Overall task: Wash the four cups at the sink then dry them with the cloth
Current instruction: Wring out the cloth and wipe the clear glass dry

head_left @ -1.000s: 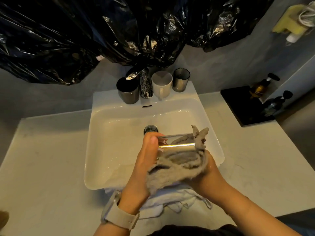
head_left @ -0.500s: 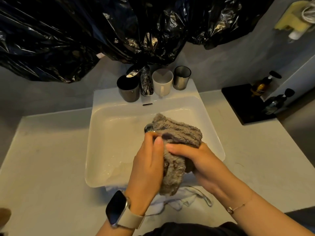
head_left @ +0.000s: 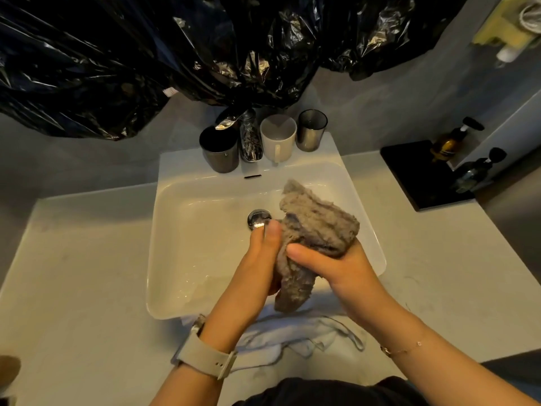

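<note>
Over the white sink (head_left: 205, 303) both hands work a fluffy grey cloth (head_left: 316, 230). My left hand (head_left: 260, 259) grips the clear cup from the left; the cloth hides the cup almost entirely. My right hand (head_left: 336, 265) grips the cloth from the right, thumb across its front, and presses it around the cup. On the sink's back ledge stand a dark metal cup (head_left: 218, 153), a white mug (head_left: 278, 139) and a grey tumbler (head_left: 311, 130).
A chrome tap (head_left: 250, 139) stands between the dark cup and the mug, the drain (head_left: 257, 216) just beyond my left fingertips. A white cloth (head_left: 281, 332) lies at the sink's front edge. A black tray (head_left: 415, 174) with bottles sits right. Black plastic bags (head_left: 175, 54) hang above.
The clear cup, visible a second ago, is now covered by the cloth. My right hand has turned over, from under the cloth to gripping it from above.
</note>
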The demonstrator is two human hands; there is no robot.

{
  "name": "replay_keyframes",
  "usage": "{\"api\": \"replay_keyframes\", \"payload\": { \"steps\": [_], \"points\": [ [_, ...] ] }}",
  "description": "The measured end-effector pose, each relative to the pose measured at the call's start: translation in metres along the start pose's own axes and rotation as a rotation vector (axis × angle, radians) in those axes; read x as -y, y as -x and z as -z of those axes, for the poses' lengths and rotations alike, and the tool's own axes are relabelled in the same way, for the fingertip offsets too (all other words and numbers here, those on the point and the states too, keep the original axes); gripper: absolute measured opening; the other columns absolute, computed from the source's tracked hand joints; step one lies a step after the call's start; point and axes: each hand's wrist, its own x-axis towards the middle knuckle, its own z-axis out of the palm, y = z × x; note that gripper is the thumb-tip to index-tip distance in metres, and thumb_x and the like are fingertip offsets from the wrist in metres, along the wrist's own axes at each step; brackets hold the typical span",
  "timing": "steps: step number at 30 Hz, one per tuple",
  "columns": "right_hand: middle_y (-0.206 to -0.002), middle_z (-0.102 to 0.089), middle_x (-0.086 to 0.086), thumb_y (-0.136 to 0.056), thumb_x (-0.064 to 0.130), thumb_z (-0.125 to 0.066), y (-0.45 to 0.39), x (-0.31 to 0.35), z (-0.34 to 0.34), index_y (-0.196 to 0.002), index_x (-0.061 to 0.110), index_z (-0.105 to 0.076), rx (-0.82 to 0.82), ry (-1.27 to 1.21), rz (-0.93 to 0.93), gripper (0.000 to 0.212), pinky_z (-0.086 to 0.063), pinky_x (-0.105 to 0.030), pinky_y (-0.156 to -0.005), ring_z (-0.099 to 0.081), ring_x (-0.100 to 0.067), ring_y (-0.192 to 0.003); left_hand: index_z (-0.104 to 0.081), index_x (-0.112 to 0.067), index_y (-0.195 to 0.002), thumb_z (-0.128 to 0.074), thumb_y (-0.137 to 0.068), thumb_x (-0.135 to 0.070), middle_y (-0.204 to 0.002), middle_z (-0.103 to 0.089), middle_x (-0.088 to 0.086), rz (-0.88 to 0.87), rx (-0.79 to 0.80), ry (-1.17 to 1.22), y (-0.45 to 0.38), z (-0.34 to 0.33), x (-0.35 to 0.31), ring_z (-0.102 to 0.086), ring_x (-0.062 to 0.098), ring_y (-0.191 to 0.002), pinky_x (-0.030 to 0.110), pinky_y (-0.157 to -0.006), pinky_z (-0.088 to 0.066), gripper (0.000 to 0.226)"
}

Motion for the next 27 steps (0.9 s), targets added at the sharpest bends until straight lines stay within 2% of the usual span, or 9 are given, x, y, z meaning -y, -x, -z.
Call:
{"api": "replay_keyframes", "payload": {
  "steps": [4,9,12,15,16,19,22,24,27],
  "points": [
    [-0.1,-0.075,-0.008,-0.065,0.008,-0.082,0.0,0.001,-0.001,-0.102,0.014,-0.074,0.0,0.025,-0.122,0.039,-0.058,-0.03,-0.075,-0.072,-0.021,-0.093,-0.052,-0.033,-0.111,-0.035,-0.086,-0.076,-0.093,-0.071,-0.02,-0.274,-0.058,-0.193,0.002,-0.001,0.011,-0.067,-0.002,-0.082,0.026,-0.073,-0.053,0.053],
    [-0.107,-0.069,-0.021,-0.064,0.007,-0.081,-0.014,0.01,0.017,-0.109,0.0,-0.071,0.197,-0.491,-0.661,0.047,-0.058,-0.04,-0.083,-0.07,-0.03,-0.09,-0.032,-0.057,-0.124,-0.037,-0.086,-0.073,-0.11,-0.063,-0.03,-0.512,0.072,-0.544,0.002,0.017,0.02,-0.062,-0.005,-0.098,0.014,-0.078,-0.046,0.041],
    [-0.107,-0.07,-0.021,-0.067,0.009,-0.075,-0.012,0.006,0.018,-0.106,0.001,-0.072,0.196,-0.415,-0.566,0.04,-0.059,-0.036,-0.075,-0.07,-0.028,-0.087,-0.027,-0.05,-0.135,-0.041,-0.082,-0.08,-0.122,-0.061,-0.021,-0.451,0.166,-0.534,-0.002,0.025,0.024,-0.062,0.002,-0.106,0.028,-0.087,-0.051,0.062],
    [-0.097,-0.074,-0.017,-0.072,0.0,-0.076,-0.003,0.008,0.005,-0.102,0.006,-0.072,0.083,-0.122,-0.289,0.031,-0.058,-0.03,-0.064,-0.073,-0.027,-0.081,-0.05,-0.033,-0.128,-0.049,-0.065,-0.093,-0.097,-0.07,-0.012,-0.067,0.086,-0.095,-0.017,0.016,0.017,-0.066,0.011,-0.08,0.031,-0.069,-0.054,0.087],
    [-0.094,-0.075,-0.013,-0.074,-0.003,-0.073,-0.001,0.005,0.001,-0.102,0.01,-0.072,0.056,-0.067,-0.206,0.031,-0.057,-0.027,-0.063,-0.073,-0.025,-0.082,-0.056,-0.031,-0.122,-0.041,-0.064,-0.095,-0.093,-0.072,-0.008,-0.041,0.049,-0.051,-0.018,0.013,0.016,-0.067,0.012,-0.077,0.03,-0.064,-0.055,0.088],
    [-0.098,-0.076,-0.007,-0.074,0.004,-0.071,-0.001,0.004,-0.005,-0.101,0.014,-0.073,0.025,-0.083,-0.196,0.029,-0.057,-0.025,-0.068,-0.072,-0.02,-0.091,-0.057,-0.033,-0.112,-0.026,-0.083,-0.084,-0.102,-0.071,-0.009,-0.302,-0.1,-0.21,-0.007,0.004,0.016,-0.068,0.007,-0.093,0.033,-0.079,-0.057,0.066],
    [-0.102,-0.071,-0.018,-0.076,0.014,-0.07,-0.012,0.002,0.007,-0.107,0.004,-0.072,0.135,-0.451,-0.56,0.032,-0.059,-0.037,-0.077,-0.07,-0.029,-0.092,-0.046,-0.036,-0.115,-0.023,-0.091,-0.07,-0.108,-0.06,-0.015,-0.544,-0.068,-0.575,0.003,0.009,0.014,-0.06,-0.001,-0.092,0.019,-0.078,-0.047,0.048],
    [-0.102,-0.068,-0.021,-0.069,0.013,-0.08,-0.014,0.001,0.012,-0.109,0.0,-0.07,0.181,-0.602,-0.631,0.043,-0.059,-0.041,-0.077,-0.069,-0.031,-0.089,-0.04,-0.038,-0.123,-0.022,-0.091,-0.073,-0.112,-0.055,-0.012,-0.591,0.032,-0.715,-0.004,0.018,0.013,-0.059,0.003,-0.089,0.025,-0.077,-0.046,0.051],
    [-0.104,-0.07,-0.021,-0.067,0.009,-0.079,-0.013,-0.003,0.011,-0.105,0.0,-0.072,0.154,-0.51,-0.467,0.04,-0.059,-0.038,-0.073,-0.07,-0.029,-0.088,-0.043,-0.039,-0.125,-0.027,-0.085,-0.081,-0.113,-0.06,-0.011,-0.504,0.094,-0.536,-0.011,0.024,0.011,-0.062,0.006,-0.086,0.031,-0.072,-0.05,0.06]
  ]
}}
